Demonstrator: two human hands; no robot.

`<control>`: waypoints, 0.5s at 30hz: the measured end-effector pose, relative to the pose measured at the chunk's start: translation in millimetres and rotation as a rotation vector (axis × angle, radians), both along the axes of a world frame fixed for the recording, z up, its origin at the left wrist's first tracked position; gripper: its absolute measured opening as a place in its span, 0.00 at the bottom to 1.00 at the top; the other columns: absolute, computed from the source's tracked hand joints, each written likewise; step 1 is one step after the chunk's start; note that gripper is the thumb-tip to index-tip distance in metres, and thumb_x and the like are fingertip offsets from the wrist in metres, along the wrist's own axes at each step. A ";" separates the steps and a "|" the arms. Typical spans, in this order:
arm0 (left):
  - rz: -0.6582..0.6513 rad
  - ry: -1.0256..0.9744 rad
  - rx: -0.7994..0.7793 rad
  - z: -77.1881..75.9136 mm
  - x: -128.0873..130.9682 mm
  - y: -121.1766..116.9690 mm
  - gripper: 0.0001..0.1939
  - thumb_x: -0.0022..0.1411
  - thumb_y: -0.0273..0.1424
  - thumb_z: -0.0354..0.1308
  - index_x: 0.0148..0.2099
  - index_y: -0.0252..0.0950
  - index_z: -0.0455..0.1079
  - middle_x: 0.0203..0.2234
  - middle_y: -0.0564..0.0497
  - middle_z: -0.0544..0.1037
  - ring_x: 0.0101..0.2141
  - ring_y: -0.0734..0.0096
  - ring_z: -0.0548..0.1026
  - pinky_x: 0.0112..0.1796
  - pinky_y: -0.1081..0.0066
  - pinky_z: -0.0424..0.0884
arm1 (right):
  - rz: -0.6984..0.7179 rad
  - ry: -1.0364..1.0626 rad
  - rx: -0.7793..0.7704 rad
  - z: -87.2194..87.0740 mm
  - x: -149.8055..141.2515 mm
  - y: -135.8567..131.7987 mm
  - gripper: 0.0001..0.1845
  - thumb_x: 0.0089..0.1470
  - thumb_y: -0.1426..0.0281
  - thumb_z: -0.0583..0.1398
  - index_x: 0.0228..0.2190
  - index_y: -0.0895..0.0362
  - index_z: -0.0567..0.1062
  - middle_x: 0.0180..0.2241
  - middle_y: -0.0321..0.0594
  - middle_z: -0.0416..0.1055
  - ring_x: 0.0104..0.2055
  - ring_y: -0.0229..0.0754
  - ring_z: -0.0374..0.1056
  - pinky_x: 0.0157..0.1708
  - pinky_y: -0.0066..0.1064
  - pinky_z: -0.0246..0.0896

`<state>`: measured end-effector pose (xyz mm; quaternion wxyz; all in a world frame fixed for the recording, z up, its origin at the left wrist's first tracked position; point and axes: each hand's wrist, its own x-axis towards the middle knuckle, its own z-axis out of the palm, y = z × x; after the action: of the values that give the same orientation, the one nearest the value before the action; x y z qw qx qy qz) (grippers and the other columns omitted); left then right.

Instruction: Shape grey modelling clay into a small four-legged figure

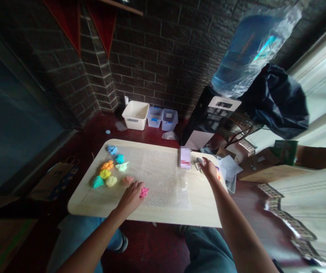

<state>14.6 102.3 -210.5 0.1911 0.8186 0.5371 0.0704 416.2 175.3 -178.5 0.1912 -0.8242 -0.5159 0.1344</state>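
Observation:
My left hand (132,195) is low over the table, fingers curled down against a bright pink lump of modelling clay (144,192). Just beyond its fingertips is a salmon lump (128,179). Toward the table's far right corner, my right hand (209,168) pinches a small grey-white object (200,161), its kind too small to tell. A thin dark thing lies beside it. Several more clay lumps sit at the left: blue (111,149), teal (119,158), orange (107,165), yellow (105,174), green (97,182), cream (111,181) and pale green (122,166).
Bubble wrap (163,178) covers the middle of the pale table (80,203). A blurred-out upright card (185,157) stands at its back edge. Behind are plastic bins (136,115), a water dispenser (208,117) and, at right, a cardboard box (282,168).

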 end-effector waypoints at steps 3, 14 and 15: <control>0.021 0.040 0.009 -9.8 6.3 5.8 0.18 0.61 0.23 0.50 0.54 0.29 0.66 0.44 0.38 0.76 0.49 0.56 0.73 0.51 0.59 0.67 | 0.019 -0.030 -0.025 -15.6 3.1 15.2 0.19 0.61 0.64 0.59 0.52 0.57 0.69 0.53 0.45 0.68 0.51 0.47 0.69 0.49 0.46 0.68; 0.091 0.081 0.060 -10.6 11.2 -2.1 0.24 0.59 0.23 0.53 0.58 0.30 0.65 0.52 0.39 0.72 0.54 0.51 0.67 0.54 0.54 0.63 | -0.110 0.153 0.128 -8.0 -2.3 8.7 0.18 0.61 0.62 0.59 0.50 0.57 0.71 0.51 0.45 0.70 0.49 0.46 0.70 0.48 0.46 0.68; 0.099 0.077 0.071 -5.9 11.8 -3.9 0.26 0.59 0.23 0.54 0.60 0.30 0.63 0.54 0.38 0.71 0.56 0.50 0.65 0.55 0.53 0.62 | -0.124 0.196 0.178 -1.1 -4.5 2.5 0.18 0.62 0.61 0.58 0.49 0.58 0.71 0.49 0.45 0.72 0.48 0.46 0.71 0.47 0.45 0.69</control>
<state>26.4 98.4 -216.4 0.1373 0.7995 0.5809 0.0673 411.8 177.9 -179.6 0.3211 -0.8172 -0.4525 0.1560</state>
